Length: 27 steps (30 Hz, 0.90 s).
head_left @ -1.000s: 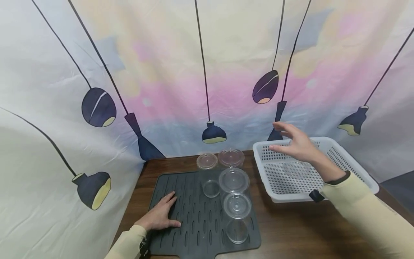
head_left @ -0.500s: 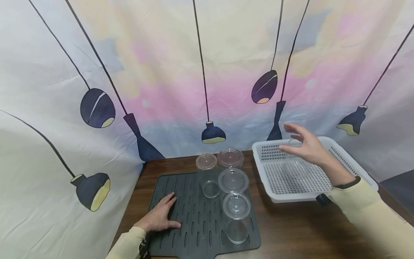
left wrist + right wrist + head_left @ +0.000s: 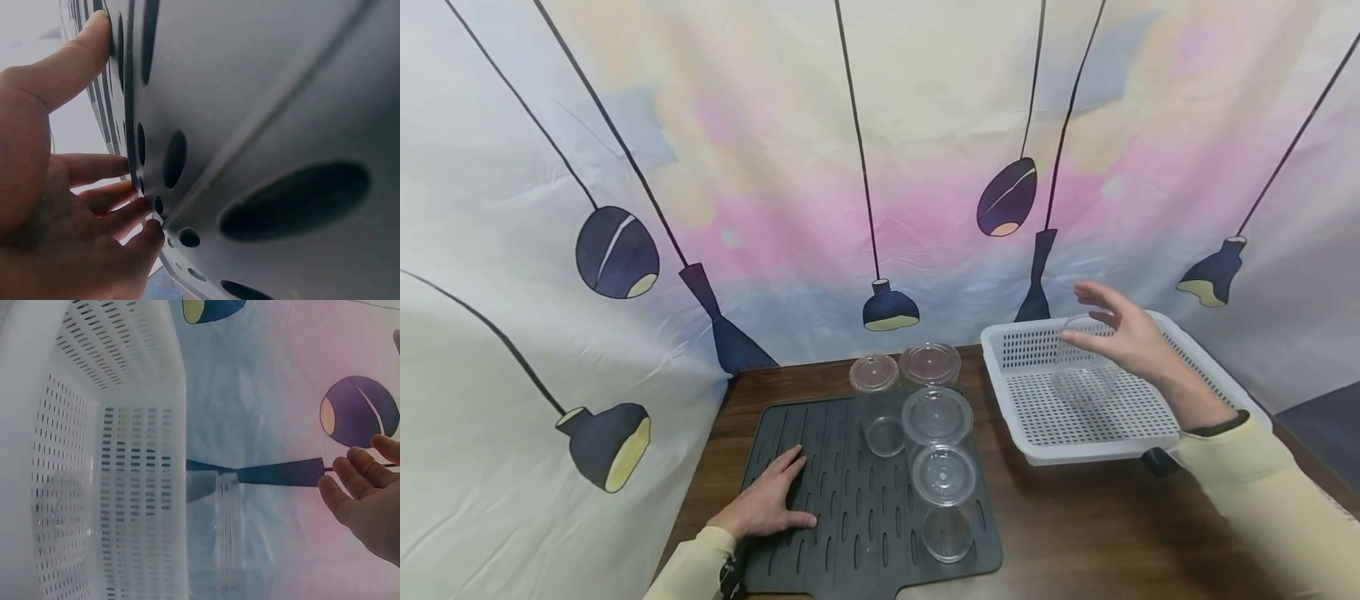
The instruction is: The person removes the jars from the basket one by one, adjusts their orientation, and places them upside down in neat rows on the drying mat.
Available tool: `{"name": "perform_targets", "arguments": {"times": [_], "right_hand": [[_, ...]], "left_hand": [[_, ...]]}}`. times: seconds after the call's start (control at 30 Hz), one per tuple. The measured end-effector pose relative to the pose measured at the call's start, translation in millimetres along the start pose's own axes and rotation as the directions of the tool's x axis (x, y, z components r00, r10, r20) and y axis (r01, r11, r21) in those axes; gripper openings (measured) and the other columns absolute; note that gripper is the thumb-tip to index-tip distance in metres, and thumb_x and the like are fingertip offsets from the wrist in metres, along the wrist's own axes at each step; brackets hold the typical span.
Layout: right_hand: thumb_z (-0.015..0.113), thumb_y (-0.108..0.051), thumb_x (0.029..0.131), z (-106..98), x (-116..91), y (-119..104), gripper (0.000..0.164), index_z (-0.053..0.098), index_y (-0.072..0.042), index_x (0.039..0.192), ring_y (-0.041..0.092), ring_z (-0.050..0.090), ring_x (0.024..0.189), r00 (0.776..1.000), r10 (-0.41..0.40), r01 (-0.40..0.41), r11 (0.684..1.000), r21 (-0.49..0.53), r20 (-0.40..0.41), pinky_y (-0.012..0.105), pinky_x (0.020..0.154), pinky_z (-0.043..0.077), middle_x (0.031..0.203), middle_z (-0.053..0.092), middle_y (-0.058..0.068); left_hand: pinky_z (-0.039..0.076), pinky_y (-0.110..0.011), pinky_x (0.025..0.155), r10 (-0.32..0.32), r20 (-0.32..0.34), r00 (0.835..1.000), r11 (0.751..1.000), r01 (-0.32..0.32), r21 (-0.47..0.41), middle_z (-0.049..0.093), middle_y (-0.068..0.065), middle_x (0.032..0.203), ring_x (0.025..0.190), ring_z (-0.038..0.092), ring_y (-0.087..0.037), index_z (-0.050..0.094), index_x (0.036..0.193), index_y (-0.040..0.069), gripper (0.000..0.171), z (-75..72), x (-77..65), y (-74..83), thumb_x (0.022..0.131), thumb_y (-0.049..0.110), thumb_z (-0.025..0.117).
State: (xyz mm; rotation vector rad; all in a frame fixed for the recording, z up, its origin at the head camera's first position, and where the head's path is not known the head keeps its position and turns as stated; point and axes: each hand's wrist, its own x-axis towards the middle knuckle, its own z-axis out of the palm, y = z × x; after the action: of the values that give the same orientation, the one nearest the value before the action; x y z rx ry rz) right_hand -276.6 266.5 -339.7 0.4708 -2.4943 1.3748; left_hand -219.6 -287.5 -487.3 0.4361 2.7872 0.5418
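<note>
My left hand rests on the left side of a dark grey slotted mat, fingers spread and thumb pointing right. In the left wrist view its fingertips touch the mat's surface. Over a white perforated plastic basket hovers my right hand, fingers loosely bent and holding nothing. A clear jar stands upright in that basket, its upper part overlapped by the hand in the head view. From the right wrist, the jar's rim shows above the basket edge, with the right hand apart from it.
Several clear lidded jars stand at the mat's right side, among them a front jar and a back-left jar. The brown wooden table runs beneath the mat and basket. A cloth backdrop printed with lamps hangs behind.
My right hand has moved to the right over the basket, uncovering more of the jar there. The left hand stays on the mat. The head view has shifted slightly.
</note>
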Motion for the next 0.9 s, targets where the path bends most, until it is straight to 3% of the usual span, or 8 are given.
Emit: {"name": "perform_targets", "arguments": {"times": [0.57, 0.9], "right_hand": [[0.076, -0.024, 0.086, -13, -3, 27, 0.085, 0.027, -0.01, 0.154, 0.048, 0.031, 0.139, 0.994, 0.097, -0.099, 0.994, -0.037, -0.054, 0.062, 0.109, 0.029, 0.155, 0.03, 0.022], [0.073, -0.031, 0.088, -23, -5, 48, 0.091, 0.018, -0.013, 0.157, 0.056, 0.024, 0.139, 0.984, 0.173, -0.175, 0.982, -0.066, -0.031, 0.069, 0.106, 0.028, 0.16, 0.018, 0.023]], "left_hand": [[0.035, -0.06, 0.106, -0.001, -0.01, 1.0, 1.0, 0.001, 0.001, 0.023, -0.018, 0.159, 0.144, 0.025, -0.044, 0.04, 0.147, -0.001, 0.103, 2.4, -2.3, -1.3, 0.07, 0.055, 0.081], [0.035, -0.061, 0.106, 0.008, -0.018, 1.0, 1.0, -0.008, 0.002, 0.023, -0.018, 0.159, 0.144, 0.025, -0.044, 0.04, 0.147, -0.001, 0.103, 2.6, -1.9, -1.8, 0.07, 0.055, 0.081]]}}
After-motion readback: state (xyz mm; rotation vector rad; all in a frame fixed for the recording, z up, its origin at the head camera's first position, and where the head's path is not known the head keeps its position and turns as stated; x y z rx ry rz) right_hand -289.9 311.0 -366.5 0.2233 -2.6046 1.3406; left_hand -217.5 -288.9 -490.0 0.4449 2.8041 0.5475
